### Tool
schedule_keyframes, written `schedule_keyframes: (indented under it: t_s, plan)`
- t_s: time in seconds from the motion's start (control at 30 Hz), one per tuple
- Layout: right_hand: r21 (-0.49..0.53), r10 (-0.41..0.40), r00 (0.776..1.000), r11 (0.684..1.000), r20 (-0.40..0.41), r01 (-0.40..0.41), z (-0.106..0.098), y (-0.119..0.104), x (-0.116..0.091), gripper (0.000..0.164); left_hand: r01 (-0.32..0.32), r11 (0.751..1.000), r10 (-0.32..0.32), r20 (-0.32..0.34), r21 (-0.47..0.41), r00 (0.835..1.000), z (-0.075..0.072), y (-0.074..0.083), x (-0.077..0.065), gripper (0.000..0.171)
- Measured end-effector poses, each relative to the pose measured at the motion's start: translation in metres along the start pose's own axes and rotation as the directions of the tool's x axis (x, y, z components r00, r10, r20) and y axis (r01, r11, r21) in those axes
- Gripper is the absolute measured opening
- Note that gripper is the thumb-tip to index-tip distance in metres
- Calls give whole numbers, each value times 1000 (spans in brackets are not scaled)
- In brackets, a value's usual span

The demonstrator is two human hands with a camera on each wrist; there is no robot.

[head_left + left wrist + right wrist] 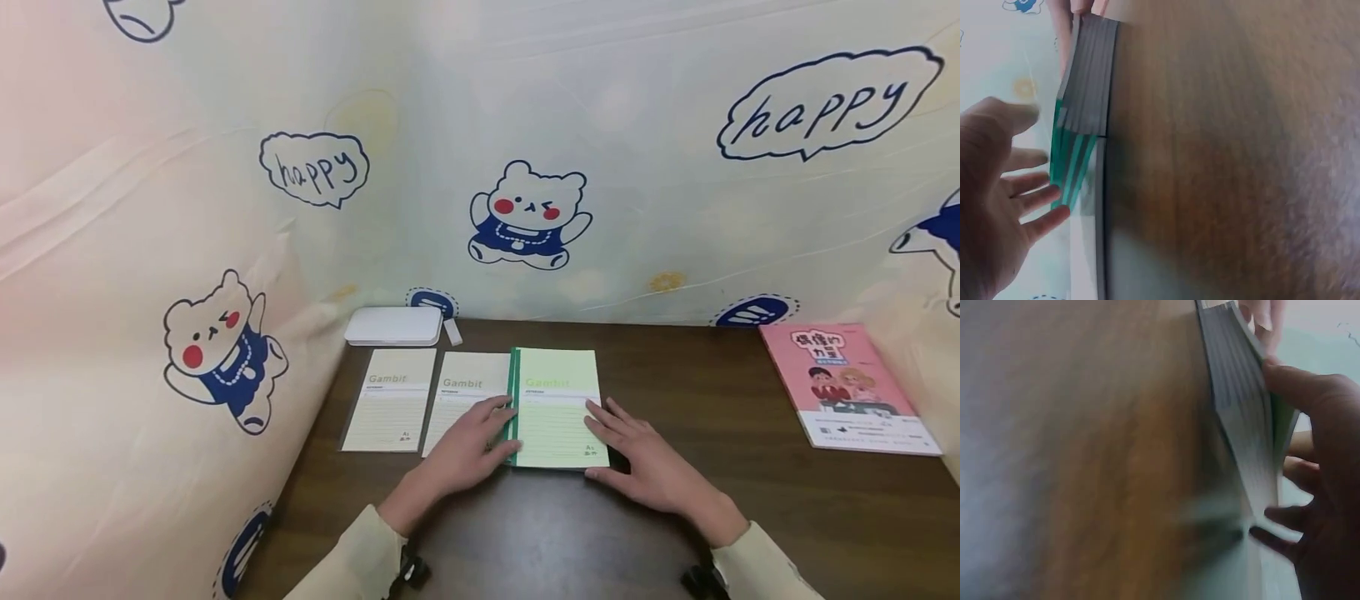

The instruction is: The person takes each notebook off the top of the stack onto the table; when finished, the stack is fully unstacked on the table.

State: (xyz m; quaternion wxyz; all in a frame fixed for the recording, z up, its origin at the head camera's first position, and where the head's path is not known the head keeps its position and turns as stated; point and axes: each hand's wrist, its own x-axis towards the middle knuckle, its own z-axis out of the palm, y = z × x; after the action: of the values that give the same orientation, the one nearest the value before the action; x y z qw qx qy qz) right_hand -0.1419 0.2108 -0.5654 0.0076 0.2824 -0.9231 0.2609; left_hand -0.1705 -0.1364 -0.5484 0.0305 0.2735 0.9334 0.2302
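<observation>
A stack of notebooks [555, 425] lies in the middle of the table, its pale green top cover printed "Gambit" and a darker green spine along the left side. My left hand [472, 446] touches the spine side with its fingers spread and fairly straight. On the opposite side, the fingers of my right hand [645, 458] touch the right edge. In the left wrist view, several layers with green spines show in the stack [1088, 75], beside my left hand [997, 181]. The right wrist view has my right hand [1329, 469] against the page edges.
A cream notebook [390, 400] lies at the left, and another cream notebook [465, 387] is partly covered by my left hand. Behind them are a white flat case [393, 325] and a small white block [453, 332]. A pink book [855, 392] lies far right. Printed curtain [637, 208] surrounds the table.
</observation>
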Motion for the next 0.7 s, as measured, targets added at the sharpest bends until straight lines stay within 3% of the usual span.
schedule_keyframes:
  t_s: [0.33,0.53,0.7]
  plan:
    - [37,26,997,999,-72,-23,6,-2,-8,72,-26,1000,26,103,2,994,-1,-3,-2,92]
    - [29,67,993,997,-93,-65,-14,16,-34,69,-39,998,33,144,42,989,-2,-8,1,83]
    - [41,126,987,992,-98,-122,-38,37,-62,65,-39,998,33,130,45,991,-6,-10,2,84]
